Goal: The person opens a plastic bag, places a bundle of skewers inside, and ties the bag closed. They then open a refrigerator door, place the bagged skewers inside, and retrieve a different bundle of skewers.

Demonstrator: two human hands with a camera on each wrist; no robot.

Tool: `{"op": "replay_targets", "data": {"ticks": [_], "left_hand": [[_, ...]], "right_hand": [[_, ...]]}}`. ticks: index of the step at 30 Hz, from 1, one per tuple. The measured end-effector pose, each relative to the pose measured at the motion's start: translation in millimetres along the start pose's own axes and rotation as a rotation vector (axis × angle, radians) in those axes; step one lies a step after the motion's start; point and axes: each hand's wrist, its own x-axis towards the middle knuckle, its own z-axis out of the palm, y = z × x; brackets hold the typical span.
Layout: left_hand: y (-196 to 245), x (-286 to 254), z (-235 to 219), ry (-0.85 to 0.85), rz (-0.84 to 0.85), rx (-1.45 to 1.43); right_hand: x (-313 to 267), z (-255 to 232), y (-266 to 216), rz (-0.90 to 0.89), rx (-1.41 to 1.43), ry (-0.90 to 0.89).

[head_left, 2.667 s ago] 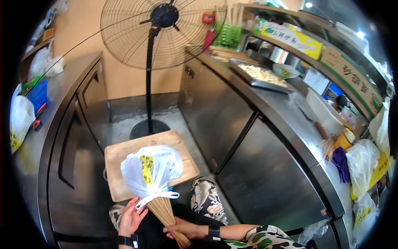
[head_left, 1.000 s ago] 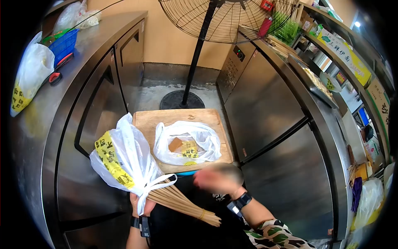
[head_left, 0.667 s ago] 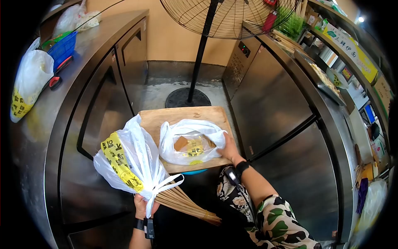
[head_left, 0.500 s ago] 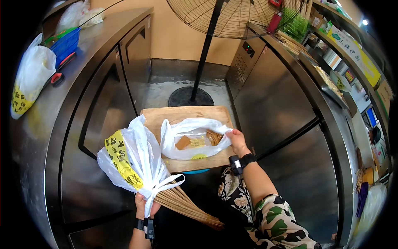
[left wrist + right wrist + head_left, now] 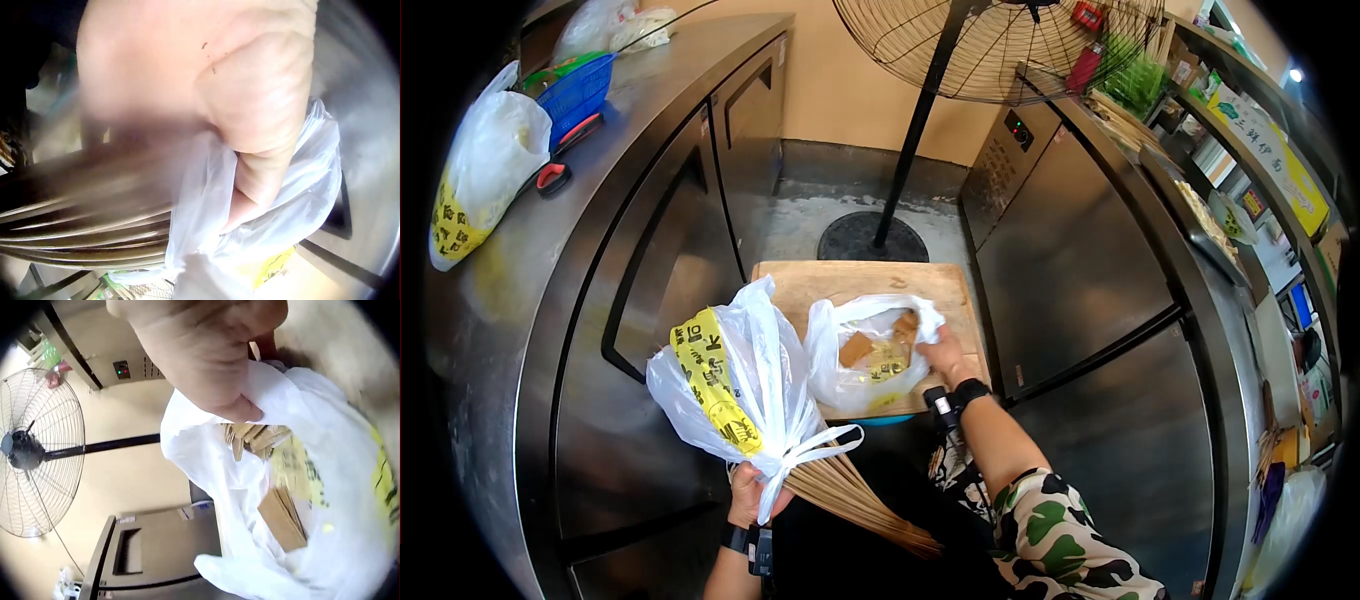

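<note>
My left hand [image 5: 752, 495] grips a bundle of thin wooden skewers [image 5: 850, 500] at the knot of a white plastic bag [image 5: 775, 370] tied over their far ends. In the left wrist view, skewers [image 5: 94, 244] run out from under the palm. A second white plastic bag [image 5: 827, 350] lies with its mouth open on a wooden board [image 5: 800, 277]. My right hand [image 5: 945, 355] pinches its right rim, the thumb showing over the plastic in the right wrist view. Inside are flat brown pieces [image 5: 282, 520] and a cluster of brown strips [image 5: 256, 439].
Steel cabinets [image 5: 1090, 250] flank me on both sides. A standing fan [image 5: 1000, 50] is behind the board. On the left counter are a blue basket [image 5: 578, 98] and a filled plastic bag [image 5: 495, 150]; a metal tray [image 5: 1195, 220] sits on the right counter.
The bagged skewers went from over the board to the left, uncovering the open bag. My right hand left the skewers, took the open bag's rim and drew it up, showing more strips inside.
</note>
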Motion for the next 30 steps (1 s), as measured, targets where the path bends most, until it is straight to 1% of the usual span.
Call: {"op": "replay_targets", "data": {"ticks": [1,3,4,7,8,9,10,11,13,15,16,19,21,23,25,27,28,29,30], "left_hand": [[1.5,1.3,1.8,0.001,-0.006,0.01],[1.3,3.4,2.6,-0.008,-0.008,0.019],[0.6,3.3,0.7,-0.017,-0.005,0.019],[1.8,0.5,11.2,-0.013,0.004,0.049],[2.3,1.4,16.6,-0.014,0.005,0.065],[1.8,0.1,2.3,-0.001,0.006,0.07],[-0.3,-3.3,-25.5,0.003,0.003,0.072],[-4.8,2.7,-37.8,0.0,-0.002,0.07],[0.5,2.6,-6.6,-0.042,0.012,0.096],[3.3,2.7,9.2,-0.066,-0.016,0.055],[4.2,3.7,12.8,-0.074,-0.031,0.041],[6.3,5.9,2.4,-0.054,-0.055,0.045],[5.9,9.1,-9.8,-0.041,-0.059,0.062],[-3.0,17.5,-18.3,-0.037,-0.056,0.078],[-12.7,26.5,-26.2,-0.014,-0.062,0.084],[-24.0,29.9,-33.4,0.035,-0.065,0.088],[-25.5,32.2,-34.2,0.039,-0.124,0.067],[-29.1,35.6,-22.3,0.051,-0.089,0.062],[-32.2,39.5,-17.0,0.07,-0.107,0.045]], "right_hand": [[4.3,11.1,4.5,-0.055,-0.104,-0.006],[-25.3,34.3,-37.3,-0.082,-0.235,0.081],[-26.4,47.0,-43.1,-0.044,-0.248,0.073],[-34.7,76.8,-52.0,-0.161,-0.268,0.204],[-36.0,83.6,-52.3,-0.156,-0.205,0.123],[-34.3,87.5,-51.6,-0.154,-0.143,0.052],[-32.0,93.5,-46.8,-0.173,-0.087,-0.005],[-29.3,95.2,-42.0,-0.195,-0.036,-0.054],[-42.7,79.3,-63.4,-0.08,0.089,-0.177],[-55.6,70.1,-61.0,-0.072,0.432,-0.132],[-50.5,67.7,-42.2,-0.068,0.452,-0.058],[-79.0,19.1,-43.4,0.15,0.52,0.179],[-62.3,-16.1,13.2,0.103,0.524,0.345],[-80.5,-70.4,6.4,0.087,0.616,0.548],[-95.4,-131.6,-1.7,0.055,0.538,0.679],[-100.0,-195.0,8.2,-0.026,0.465,0.767],[-110.1,-221.8,-2.6,-0.032,0.392,0.783],[-115.5,-246.5,-8.0,-0.053,0.296,0.827],[-120.6,-265.4,-15.3,-0.109,0.34,0.852]]}}
